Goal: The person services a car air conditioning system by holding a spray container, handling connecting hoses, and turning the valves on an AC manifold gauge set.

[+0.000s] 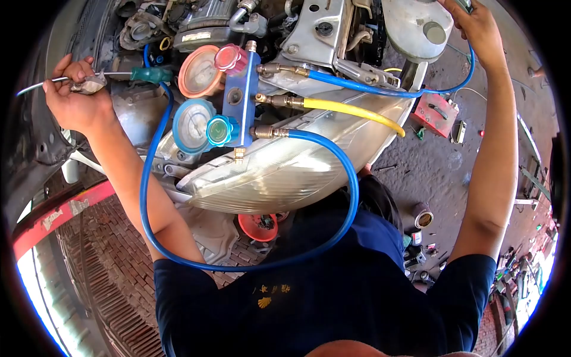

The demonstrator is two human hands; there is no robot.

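- The person's left hand is turned palm up at the side of the engine bay, its fingers curled over, with only a narrow gap left, around the shaft of a screwdriver.
- The green handle points inward and the tip outward, so the tool seems to be carried across the fingers rather than gripped for turning.
- A small grey crumpled piece sits in the same hand against the shaft; what it is cannot be told.
- The right hand is raised beside the pale reservoir. Its fingers are bent about something dark, but the frame edge cuts them off, so how tightly they close, and on what, cannot be told.
- The upper blue hose runs from the gauge manifold up to that hand, perhaps guided by it.
- The manifold is in front of the engine, above the headlight, with the red gauge and blue gauge facing the person, likely for easy reading; its support is unclear.
- The lower blue hose loops across in front of the dark shirt, its slack probably leaving both arms room.
- The yellow hose reaches over the headlight.
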